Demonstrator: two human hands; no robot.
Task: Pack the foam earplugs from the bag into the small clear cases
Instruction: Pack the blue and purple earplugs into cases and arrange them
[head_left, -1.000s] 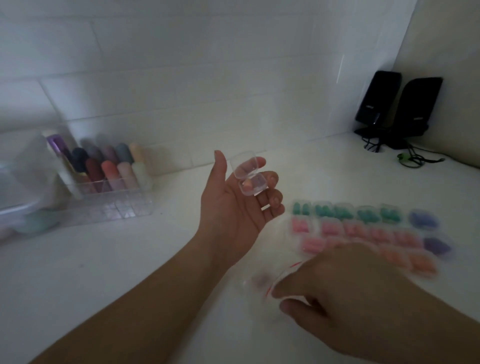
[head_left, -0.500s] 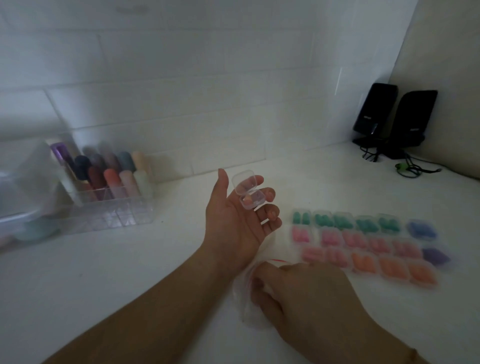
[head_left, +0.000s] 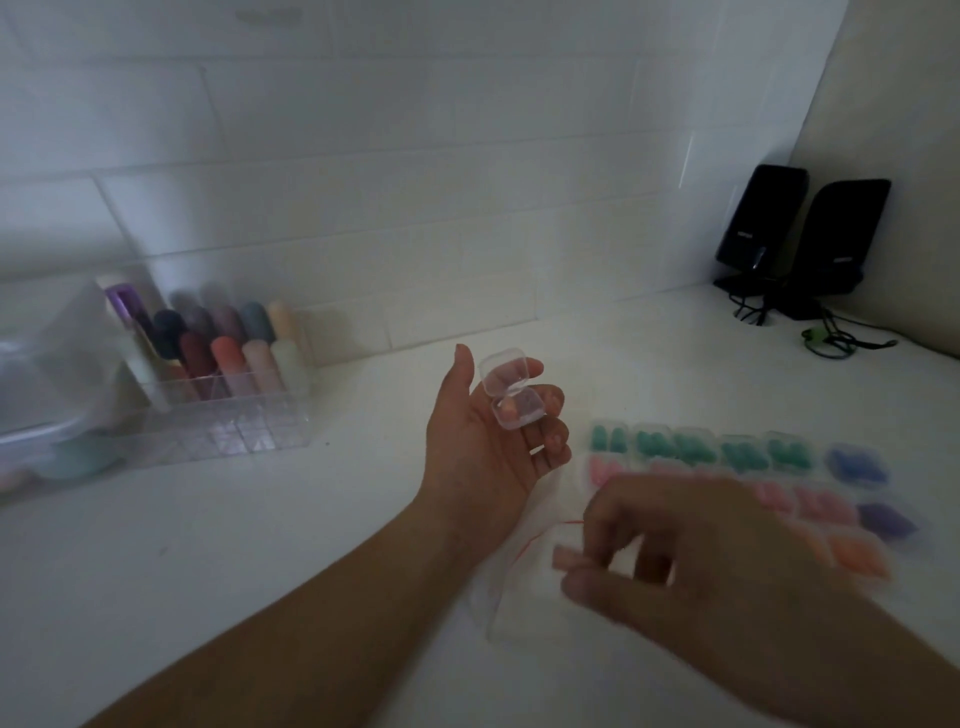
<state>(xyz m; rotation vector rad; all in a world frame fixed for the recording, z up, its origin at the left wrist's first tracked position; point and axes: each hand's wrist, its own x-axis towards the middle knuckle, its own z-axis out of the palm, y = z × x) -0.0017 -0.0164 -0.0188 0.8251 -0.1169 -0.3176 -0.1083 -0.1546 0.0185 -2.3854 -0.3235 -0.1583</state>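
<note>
The left hand (head_left: 488, 441) lies palm up above the white counter (head_left: 260, 545), cradling an open clear case (head_left: 511, 397) on its loosely bent fingers, lid flipped up and one orange earplug (head_left: 511, 413) inside. Just right of and nearer than that case, the blurred right hand (head_left: 691, 561) pinches a pale pink earplug (head_left: 569, 558) between thumb and fingertips over the clear bag (head_left: 511, 597). Beyond the right hand, farther right of the open case, rows of filled cases (head_left: 737, 452) sit on the counter.
</note>
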